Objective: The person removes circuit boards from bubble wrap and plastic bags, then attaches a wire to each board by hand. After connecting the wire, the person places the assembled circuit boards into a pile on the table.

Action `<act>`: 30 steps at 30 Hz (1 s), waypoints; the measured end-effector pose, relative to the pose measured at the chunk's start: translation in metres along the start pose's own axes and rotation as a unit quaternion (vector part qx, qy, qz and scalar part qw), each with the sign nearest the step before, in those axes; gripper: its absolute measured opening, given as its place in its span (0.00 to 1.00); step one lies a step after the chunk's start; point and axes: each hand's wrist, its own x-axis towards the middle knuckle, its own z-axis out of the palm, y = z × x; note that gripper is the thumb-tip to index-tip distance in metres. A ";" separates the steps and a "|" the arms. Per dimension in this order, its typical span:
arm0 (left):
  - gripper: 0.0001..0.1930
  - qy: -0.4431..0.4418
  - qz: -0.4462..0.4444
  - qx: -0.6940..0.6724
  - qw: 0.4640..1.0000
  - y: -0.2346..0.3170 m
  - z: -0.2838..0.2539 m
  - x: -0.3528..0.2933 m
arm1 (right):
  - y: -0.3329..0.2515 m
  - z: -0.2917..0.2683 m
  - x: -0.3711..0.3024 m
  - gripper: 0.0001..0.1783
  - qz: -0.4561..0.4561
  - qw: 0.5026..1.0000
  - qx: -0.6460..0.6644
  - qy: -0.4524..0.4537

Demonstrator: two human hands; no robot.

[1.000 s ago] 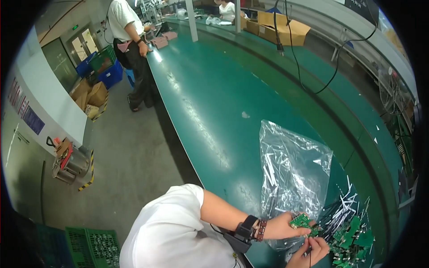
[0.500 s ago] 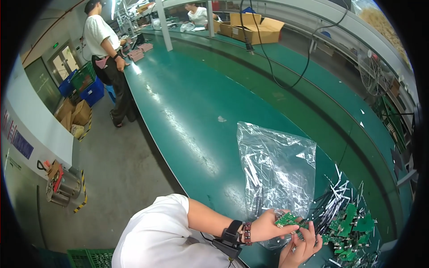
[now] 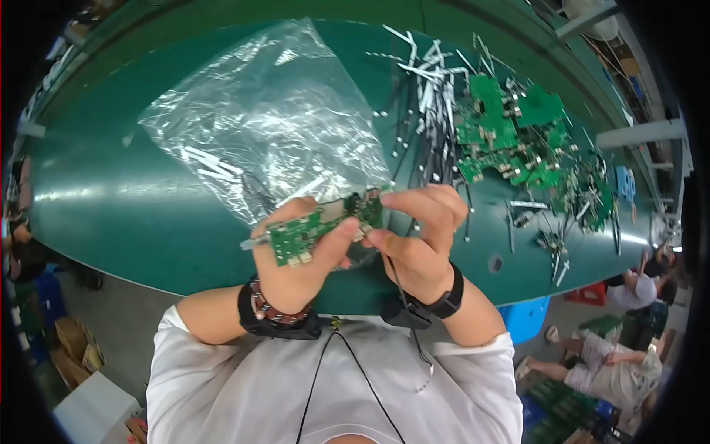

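My left hand (image 3: 290, 274) is closed around a long green circuit board (image 3: 292, 238), its thumb lying across the board's lower edge. The board is tilted above the table, over the near corner of a clear plastic bag (image 3: 274, 111). My right hand (image 3: 425, 240) pinches at the board's right end. From between its thumb and fingers a thin black cable (image 3: 398, 277) hangs down past my right wrist. The fingertips hide the cable's upper end, so I cannot tell whether it sits in the board. Several white-ended strips (image 3: 214, 164) show at the bag.
Beyond my right hand lies a bundle of black cables with white ends (image 3: 431, 111). Green circuit boards (image 3: 492, 133) are heaped right of it, with more loose boards and cables (image 3: 584, 200) nearer. A blue stool (image 3: 526, 318) stands below the table edge; people sit at lower right.
My head view has swung round to face the table squarely. Both hands still hold the board, and the right one now pinches a black cable at its right end.
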 end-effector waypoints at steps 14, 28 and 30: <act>0.12 -0.086 0.344 0.115 0.928 -0.016 -0.011 0.009 | -0.005 -0.005 -0.008 0.11 -0.032 0.998 -0.027 0.057; 0.09 -0.147 0.254 0.139 0.946 -0.013 -0.018 0.012 | 0.003 -0.006 -0.005 0.15 -0.077 0.997 -0.020 -0.002; 0.09 -0.136 0.236 0.141 0.952 -0.015 -0.018 0.011 | 0.005 -0.005 -0.005 0.16 -0.069 0.997 -0.020 -0.019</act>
